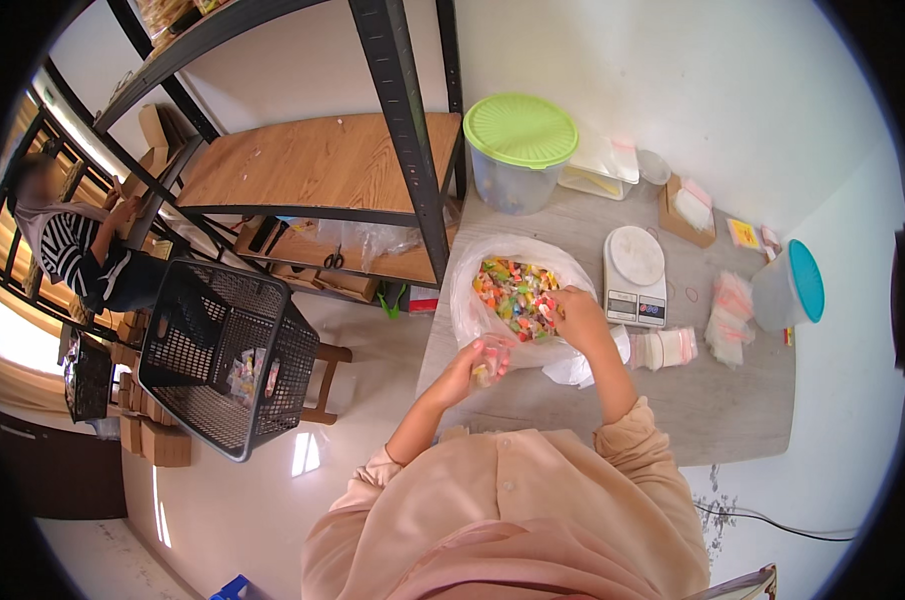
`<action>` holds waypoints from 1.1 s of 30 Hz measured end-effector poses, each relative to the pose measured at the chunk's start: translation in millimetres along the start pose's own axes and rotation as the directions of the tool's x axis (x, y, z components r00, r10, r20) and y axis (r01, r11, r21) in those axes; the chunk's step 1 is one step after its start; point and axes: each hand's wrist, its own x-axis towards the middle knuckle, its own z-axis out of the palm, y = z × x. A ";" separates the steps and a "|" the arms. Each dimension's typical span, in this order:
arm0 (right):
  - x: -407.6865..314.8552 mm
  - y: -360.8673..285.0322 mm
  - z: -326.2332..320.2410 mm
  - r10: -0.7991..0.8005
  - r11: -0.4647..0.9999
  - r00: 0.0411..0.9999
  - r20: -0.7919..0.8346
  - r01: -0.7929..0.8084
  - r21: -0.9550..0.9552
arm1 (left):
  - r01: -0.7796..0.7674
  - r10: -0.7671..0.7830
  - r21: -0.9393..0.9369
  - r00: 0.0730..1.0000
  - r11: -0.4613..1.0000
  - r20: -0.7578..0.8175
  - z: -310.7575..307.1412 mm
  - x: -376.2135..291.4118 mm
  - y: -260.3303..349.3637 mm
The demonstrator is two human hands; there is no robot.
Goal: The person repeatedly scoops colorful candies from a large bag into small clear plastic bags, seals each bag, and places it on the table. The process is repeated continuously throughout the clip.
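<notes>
A large clear plastic bag [467,300] stands wide at its mouth on the grey table, full of small colourful candies [516,292]. My right hand [576,315] reaches in at the bag's right side, its fingertips among the candies; whether they pinch any is hard to see. At the bag's near edge, my left hand [471,369] holds a small clear plastic pouch [490,364] with a few pale and coloured pieces inside. A white digital kitchen scale [635,277] lies just right of the bag. Bundled small clear bags [662,349] rest below the scale.
Behind the bag stands a lime-lidded tub [520,154]; a teal-lidded container [790,289] is at right. More clear bags [730,319] and a cardboard box [685,217] share the table [722,420]. Leftward are a shelf rack [302,165], a black crate [227,360] and a seated person [77,240].
</notes>
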 end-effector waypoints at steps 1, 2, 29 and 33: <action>-0.3 0.3 5.0 -0.003 0.997 0.999 -0.039 0.000 -0.072 | -0.008 0.008 -0.040 1.000 0.999 -0.004 -1.8 -0.5 -1.6; 1.1 1.0 9.2 -0.015 0.988 0.999 -0.050 0.007 -0.157 | -0.015 0.014 -0.080 1.000 0.997 -0.009 -3.5 -1.1 -2.9; -11.7 -50.3 -15.3 -0.348 0.719 0.931 0.106 0.192 0.668 | 0.026 -0.017 -0.085 0.995 0.996 0.099 7.2 -4.6 5.5; -11.3 -41.1 -15.2 -0.366 0.621 0.889 0.275 0.013 0.784 | 0.121 -0.057 -0.224 0.960 0.967 0.275 2.8 -2.7 6.5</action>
